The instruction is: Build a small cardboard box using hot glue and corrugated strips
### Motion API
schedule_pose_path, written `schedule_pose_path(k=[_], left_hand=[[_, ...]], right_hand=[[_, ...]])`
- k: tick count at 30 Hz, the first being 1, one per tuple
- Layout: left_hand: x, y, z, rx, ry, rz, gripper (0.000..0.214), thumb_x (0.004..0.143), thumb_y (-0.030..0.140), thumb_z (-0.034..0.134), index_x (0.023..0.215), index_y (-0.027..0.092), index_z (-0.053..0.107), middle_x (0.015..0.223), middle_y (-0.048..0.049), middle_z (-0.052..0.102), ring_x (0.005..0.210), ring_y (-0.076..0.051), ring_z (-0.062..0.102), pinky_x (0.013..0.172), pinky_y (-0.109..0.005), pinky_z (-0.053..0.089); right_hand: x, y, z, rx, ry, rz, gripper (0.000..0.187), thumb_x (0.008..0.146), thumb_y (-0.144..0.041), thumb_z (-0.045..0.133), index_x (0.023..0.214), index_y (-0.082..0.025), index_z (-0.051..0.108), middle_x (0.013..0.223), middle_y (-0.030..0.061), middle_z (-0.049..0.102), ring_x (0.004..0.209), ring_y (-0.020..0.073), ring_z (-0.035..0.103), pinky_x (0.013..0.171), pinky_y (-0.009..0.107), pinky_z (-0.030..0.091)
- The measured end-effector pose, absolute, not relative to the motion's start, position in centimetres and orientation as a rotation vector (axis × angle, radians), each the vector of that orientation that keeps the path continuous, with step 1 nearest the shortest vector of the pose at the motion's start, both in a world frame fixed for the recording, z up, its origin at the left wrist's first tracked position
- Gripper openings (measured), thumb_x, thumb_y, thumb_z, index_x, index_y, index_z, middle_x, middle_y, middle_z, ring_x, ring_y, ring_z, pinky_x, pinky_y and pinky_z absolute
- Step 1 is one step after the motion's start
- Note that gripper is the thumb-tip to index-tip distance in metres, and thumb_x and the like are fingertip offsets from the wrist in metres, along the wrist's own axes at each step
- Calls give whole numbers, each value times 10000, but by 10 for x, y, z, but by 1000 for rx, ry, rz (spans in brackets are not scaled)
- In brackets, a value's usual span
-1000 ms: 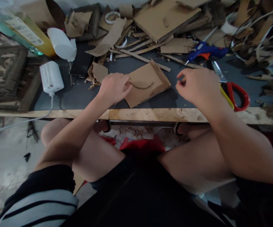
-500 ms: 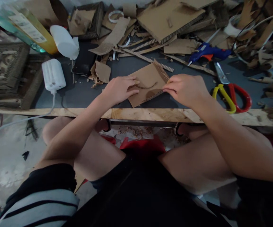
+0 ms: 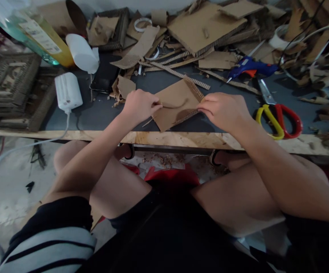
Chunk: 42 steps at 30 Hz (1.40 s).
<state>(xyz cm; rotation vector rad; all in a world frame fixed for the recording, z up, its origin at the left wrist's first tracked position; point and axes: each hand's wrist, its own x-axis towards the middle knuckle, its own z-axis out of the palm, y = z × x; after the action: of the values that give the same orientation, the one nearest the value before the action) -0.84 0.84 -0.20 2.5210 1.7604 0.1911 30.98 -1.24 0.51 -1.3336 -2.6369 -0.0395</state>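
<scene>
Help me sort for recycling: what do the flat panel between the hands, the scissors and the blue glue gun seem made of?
Panel: apparently matte brown corrugated cardboard, shown by its fluted edges.
Scissors: blades apparently polished metal, given the bright sheen; red and yellow handles probably smooth plastic, being evenly colored.
Glue gun: likely plastic, with solid blue and orange coloring; its finish is unclear.

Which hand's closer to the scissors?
Right. The right hand is left of the scissors, at the cardboard piece's right corner; the left hand is farther left, past that piece's left side, holding a thin strip.
</scene>
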Motion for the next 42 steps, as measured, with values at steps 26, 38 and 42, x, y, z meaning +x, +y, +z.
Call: schedule_pose_path(k=[26, 38, 42], left_hand=[[1, 4, 1, 2402, 1819, 159, 552, 1081, 504, 628, 1537, 198, 677, 1548, -174, 666, 1451, -384, 621, 1195, -494, 515], [41, -43, 31, 2334, 1754, -199, 440, 1076, 555, 662, 1219, 165, 808, 914, -120, 818, 949, -359, 797, 793, -392, 565], [42, -50, 24, 2395, 1161, -40, 260, 1025, 399, 728, 890, 183, 779, 764, -26, 790, 718, -201, 741, 666, -287, 467]], right_hand=[[304, -19, -4, -756, -2717, -129, 447, 1178, -472, 545, 1391, -152, 773, 1270, 128, 812, 1170, 300, 730, 970, 425, 552], [292, -33, -9, -1143, -2528, -240, 387, 1154, -265, 470, 1071, -183, 839, 1043, 136, 802, 1033, 292, 701, 823, 408, 528], [289, -39, -11, -1282, -2515, -154, 316, 1117, -269, 535, 1101, -152, 828, 1126, 163, 809, 1071, 316, 709, 863, 425, 565]])
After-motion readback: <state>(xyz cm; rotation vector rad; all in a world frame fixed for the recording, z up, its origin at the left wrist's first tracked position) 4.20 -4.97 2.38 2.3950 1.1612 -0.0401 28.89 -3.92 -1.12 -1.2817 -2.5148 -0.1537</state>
